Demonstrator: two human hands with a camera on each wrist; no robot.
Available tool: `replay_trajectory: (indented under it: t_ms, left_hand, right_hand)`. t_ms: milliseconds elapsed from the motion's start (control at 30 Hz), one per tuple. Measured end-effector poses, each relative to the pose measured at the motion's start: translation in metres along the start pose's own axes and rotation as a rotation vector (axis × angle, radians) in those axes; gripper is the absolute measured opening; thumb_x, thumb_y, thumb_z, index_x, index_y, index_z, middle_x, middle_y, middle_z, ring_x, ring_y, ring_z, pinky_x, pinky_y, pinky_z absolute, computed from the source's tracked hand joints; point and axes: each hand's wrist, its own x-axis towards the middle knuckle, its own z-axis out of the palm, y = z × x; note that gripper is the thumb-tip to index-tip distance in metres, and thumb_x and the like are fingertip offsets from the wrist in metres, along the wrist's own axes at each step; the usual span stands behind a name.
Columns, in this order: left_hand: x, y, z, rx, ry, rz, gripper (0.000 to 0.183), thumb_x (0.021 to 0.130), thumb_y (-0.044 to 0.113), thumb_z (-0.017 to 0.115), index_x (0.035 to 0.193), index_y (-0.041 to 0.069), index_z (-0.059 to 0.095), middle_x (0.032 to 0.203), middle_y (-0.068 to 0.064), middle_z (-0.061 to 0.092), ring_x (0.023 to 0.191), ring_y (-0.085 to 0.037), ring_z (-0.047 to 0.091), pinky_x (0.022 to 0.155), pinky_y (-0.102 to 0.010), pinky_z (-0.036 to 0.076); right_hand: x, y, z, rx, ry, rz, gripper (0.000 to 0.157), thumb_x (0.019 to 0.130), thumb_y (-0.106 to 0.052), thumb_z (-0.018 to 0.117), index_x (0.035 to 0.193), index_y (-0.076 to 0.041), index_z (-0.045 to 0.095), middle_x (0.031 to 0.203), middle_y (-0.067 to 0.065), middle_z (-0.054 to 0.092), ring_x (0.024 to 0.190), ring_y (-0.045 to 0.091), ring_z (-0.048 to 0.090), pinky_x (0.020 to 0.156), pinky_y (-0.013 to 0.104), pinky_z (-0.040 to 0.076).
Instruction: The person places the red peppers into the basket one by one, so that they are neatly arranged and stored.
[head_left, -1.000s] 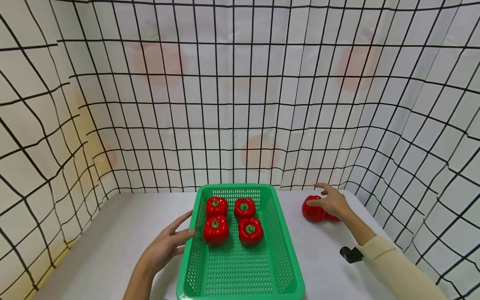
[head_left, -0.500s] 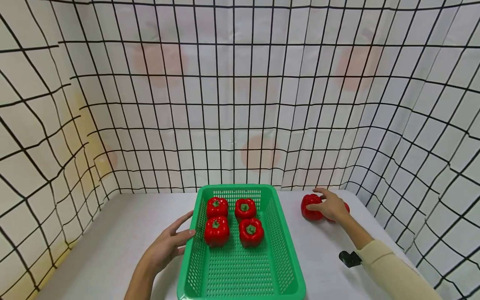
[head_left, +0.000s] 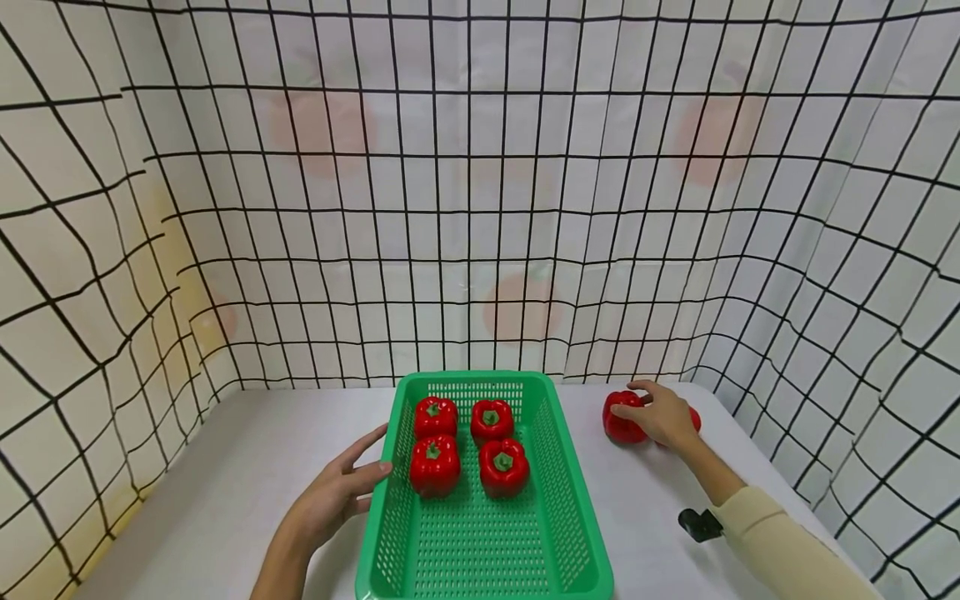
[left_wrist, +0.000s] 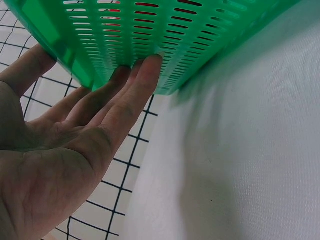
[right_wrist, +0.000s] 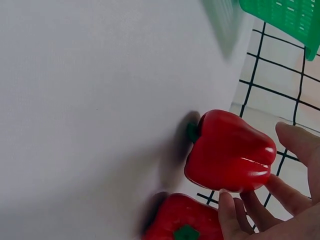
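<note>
Already four peppers sit in the basket; two peppers remain outside, my right fingers spread around one, left fingers spread against the basket.

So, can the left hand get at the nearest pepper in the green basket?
Probably, but not straight across: the left hand is outside the green basket, whose side stands between it and the nearest pepper. The open top seems to leave a way over.
</note>
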Motion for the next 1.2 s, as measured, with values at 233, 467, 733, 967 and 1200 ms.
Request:
replay_trajectory:
  t_ms: [233, 467, 733, 967, 1200]
  left_hand:
    - [0.001, 0.001, 0.0, -0.005, 0.016, -0.018, 0.077, 0.098, 0.032, 0.066, 0.162, 0.028, 0.024, 0.157, -0.023, 0.042, 0.119, -0.037, 0.067, 0.09, -0.051, 0.059]
    - [0.0, 0.0, 0.0, -0.003, 0.007, -0.011, 0.077, 0.098, 0.032, 0.065, 0.162, 0.027, 0.023, 0.156, -0.024, 0.043, 0.119, -0.037, 0.068, 0.09, -0.051, 0.059]
    - [0.0, 0.001, 0.0, -0.008, 0.008, -0.01, 0.076, 0.098, 0.032, 0.065, 0.162, 0.028, 0.023, 0.156, -0.023, 0.043, 0.118, -0.037, 0.068, 0.09, -0.051, 0.059]
    - [0.002, 0.0, 0.0, -0.015, 0.019, -0.018, 0.077, 0.098, 0.033, 0.066, 0.162, 0.029, 0.024, 0.157, -0.023, 0.042, 0.117, -0.037, 0.069, 0.09, -0.05, 0.06]
    - [0.002, 0.0, 0.001, -0.011, 0.027, -0.028, 0.078, 0.097, 0.034, 0.067, 0.162, 0.029, 0.024, 0.157, -0.023, 0.042, 0.116, -0.037, 0.069, 0.089, -0.05, 0.06]
  right_hand:
    - [-0.003, -0.002, 0.003, 0.022, 0.052, -0.031, 0.057, 0.09, -0.031, 0.073, 0.135, 0.0, 0.057, 0.128, 0.031, 0.061, 0.117, 0.05, 0.054, 0.079, 0.05, 0.062]
    - [-0.008, -0.007, 0.003, 0.052, 0.105, -0.039, 0.039, 0.094, -0.023, 0.068, 0.125, 0.0, 0.063, 0.118, 0.03, 0.067, 0.112, 0.048, 0.058, 0.076, 0.046, 0.062]
    - [-0.013, -0.012, 0.005, 0.07, 0.079, -0.03, 0.047, 0.089, -0.021, 0.076, 0.129, -0.002, 0.059, 0.12, 0.029, 0.064, 0.111, 0.046, 0.059, 0.078, 0.048, 0.063]
    - [-0.025, -0.009, 0.01, 0.056, 0.024, -0.024, 0.064, 0.086, -0.026, 0.079, 0.139, -0.001, 0.055, 0.095, 0.014, 0.068, 0.083, 0.025, 0.061, 0.06, 0.031, 0.051]
    - [-0.023, -0.012, 0.019, 0.055, 0.014, -0.027, 0.065, 0.087, -0.033, 0.079, 0.139, -0.002, 0.056, 0.095, 0.014, 0.066, 0.076, 0.022, 0.057, 0.057, 0.028, 0.048]
